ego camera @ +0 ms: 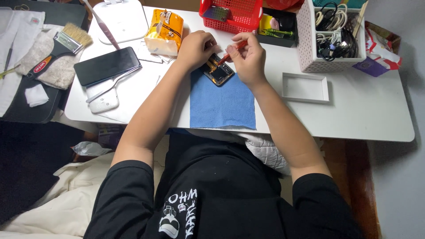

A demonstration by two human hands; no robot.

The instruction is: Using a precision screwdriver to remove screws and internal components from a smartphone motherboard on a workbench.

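Opened phone (218, 71) lies at the top edge of a blue cloth (222, 102) on the white tabletop (363, 110), under 2 hands.

Left hand (196, 48) is curled, its fingers pressing on the phone's top end. Right hand (249, 57) is closed around a red screwdriver (233, 51), tip down on the phone. A yellow packet (165, 31) and a red basket (232, 14) sit close by, an empty white tray (305, 87) to the right.

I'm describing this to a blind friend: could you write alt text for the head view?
Seen from above, a left hand steadies an opened phone on a blue cloth while the right hand works a red tool into it. Around them on the white table: a red basket and a paintbrush.
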